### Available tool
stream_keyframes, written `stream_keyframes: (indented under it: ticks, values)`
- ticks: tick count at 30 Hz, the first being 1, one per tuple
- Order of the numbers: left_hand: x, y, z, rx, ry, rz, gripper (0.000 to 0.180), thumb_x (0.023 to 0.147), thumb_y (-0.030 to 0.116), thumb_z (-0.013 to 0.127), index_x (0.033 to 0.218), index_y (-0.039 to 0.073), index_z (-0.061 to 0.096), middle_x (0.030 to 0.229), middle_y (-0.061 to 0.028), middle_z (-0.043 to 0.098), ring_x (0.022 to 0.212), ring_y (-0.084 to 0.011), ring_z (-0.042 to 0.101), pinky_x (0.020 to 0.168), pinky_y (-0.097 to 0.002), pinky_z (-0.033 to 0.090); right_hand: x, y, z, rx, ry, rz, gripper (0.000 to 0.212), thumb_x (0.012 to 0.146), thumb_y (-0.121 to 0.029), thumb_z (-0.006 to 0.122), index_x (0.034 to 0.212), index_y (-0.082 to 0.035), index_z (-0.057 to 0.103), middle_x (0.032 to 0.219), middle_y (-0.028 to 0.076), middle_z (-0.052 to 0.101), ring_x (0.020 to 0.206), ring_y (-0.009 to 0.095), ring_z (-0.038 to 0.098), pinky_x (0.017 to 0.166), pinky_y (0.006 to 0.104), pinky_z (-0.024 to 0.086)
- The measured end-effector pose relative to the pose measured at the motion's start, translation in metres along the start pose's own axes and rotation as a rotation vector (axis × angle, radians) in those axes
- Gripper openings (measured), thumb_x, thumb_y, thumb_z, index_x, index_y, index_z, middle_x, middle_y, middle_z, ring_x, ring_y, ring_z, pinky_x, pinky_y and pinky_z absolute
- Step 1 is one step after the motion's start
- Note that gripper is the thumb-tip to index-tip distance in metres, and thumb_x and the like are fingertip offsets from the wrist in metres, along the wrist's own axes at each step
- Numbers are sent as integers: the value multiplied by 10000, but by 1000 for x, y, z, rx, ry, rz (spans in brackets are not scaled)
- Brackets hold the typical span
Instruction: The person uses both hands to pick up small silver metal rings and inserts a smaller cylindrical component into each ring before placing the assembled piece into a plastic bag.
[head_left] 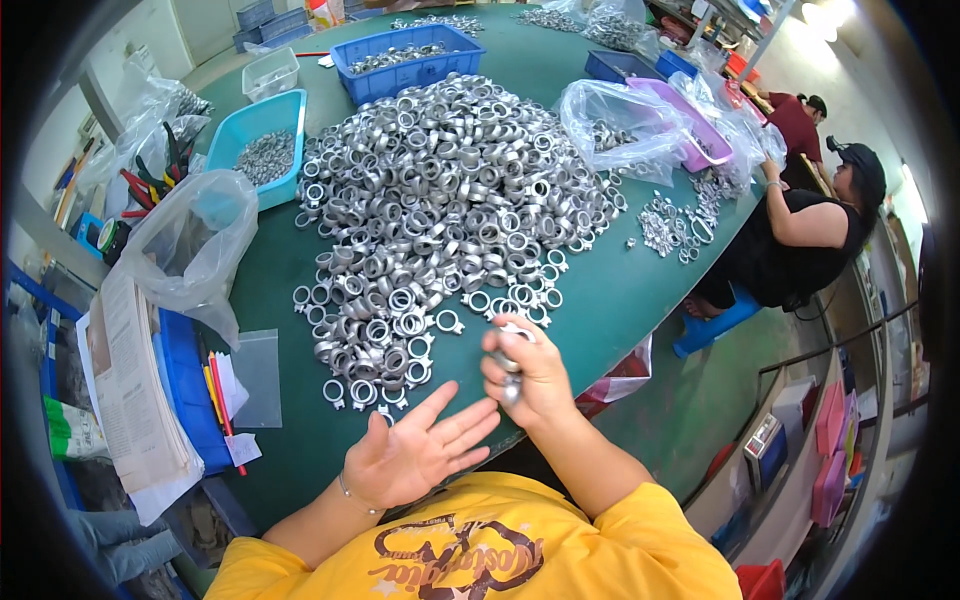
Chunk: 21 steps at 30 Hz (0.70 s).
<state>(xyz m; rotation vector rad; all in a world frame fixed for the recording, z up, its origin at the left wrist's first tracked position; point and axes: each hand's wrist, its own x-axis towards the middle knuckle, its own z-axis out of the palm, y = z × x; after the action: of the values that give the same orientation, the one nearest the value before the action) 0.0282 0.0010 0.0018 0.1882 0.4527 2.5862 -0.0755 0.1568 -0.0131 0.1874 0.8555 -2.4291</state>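
Observation:
A large heap of silver metal rings (440, 190), each with a small lug, is spread over the green table (600, 300). My right hand (535, 375) is closed around a few of these metal rings (511, 388), just in front of the heap's near edge. Palm up, my left hand (415, 455) lies open beside it with fingers stretched out and nothing on it. A few loose rings (386, 412) lie just beyond my left fingertips. How many rings my right hand holds is partly hidden by its fingers.
Behind the heap stands a blue crate (405, 62) of parts; left of it, a turquoise tub (298, 150) of small pieces. Plastic bags (190, 250), pliers (160, 175) and papers (130, 370) crowd the left. A pink basin (700, 130) and a seated person (815, 225) are at right.

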Motion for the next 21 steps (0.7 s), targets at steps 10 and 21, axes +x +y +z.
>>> stream_keyframes:
  ticks: [10, 21]
  values:
    - [1, -2, -1, 71, -59, 8, 865, 811, 606, 395, 1394, 77, 37, 1435, -204, -20, 1337, -316, 5, 1062, -434, 80, 4, 4, 9, 536, 193, 81, 196, 820, -279, 524, 958, -139, 524, 816, 58, 532, 566, 132, 474, 410, 222, 355]
    - [-3, -1, -28, -118, 130, 266, 665, 864, 522, 367, 1308, 29, 315, 1193, -209, 478, 1050, -309, 490, 835, -410, 411, -26, -114, -156, 307, 695, -670, 115, 795, -144, 557, 891, -90, 524, 740, 44, 550, 568, 130, 542, 355, 207, 420]
